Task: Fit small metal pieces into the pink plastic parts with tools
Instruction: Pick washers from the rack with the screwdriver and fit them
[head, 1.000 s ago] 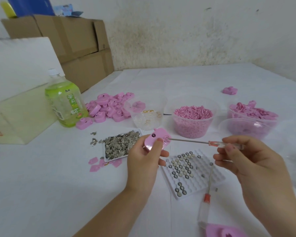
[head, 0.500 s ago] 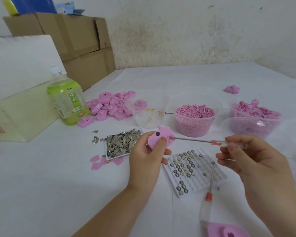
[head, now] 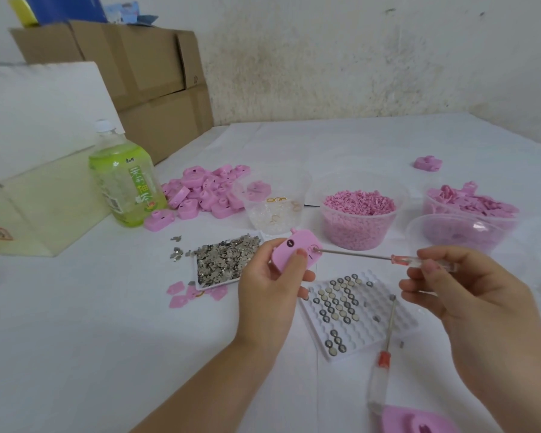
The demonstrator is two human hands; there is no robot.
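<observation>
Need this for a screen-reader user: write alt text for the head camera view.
A left hand holds up a pink plastic part while the right hand pinches a thin screwdriver whose tip meets the part's side. Below on the white table lie a heap of small metal pieces, a white grid tray and a second screwdriver.

A smooth, matt pink plastic part [head: 294, 250] meets the bright metal shaft of a screwdriver [head: 384, 258], its handle clear glossy plastic with a red collar. Thin metal pieces [head: 225, 260] lie dull silver, faintly glinting. A white moulded plastic grid [head: 403, 320] holds shiny metal button cells [head: 334, 303]. Translucent plastic tubs [head: 359, 237] hold pink plastic granules [head: 359, 201]. A glossy green plastic bottle [head: 125, 185] stands before matt brown cardboard boxes [head: 144, 73] and a rough, stained plaster wall [head: 356, 57].
</observation>
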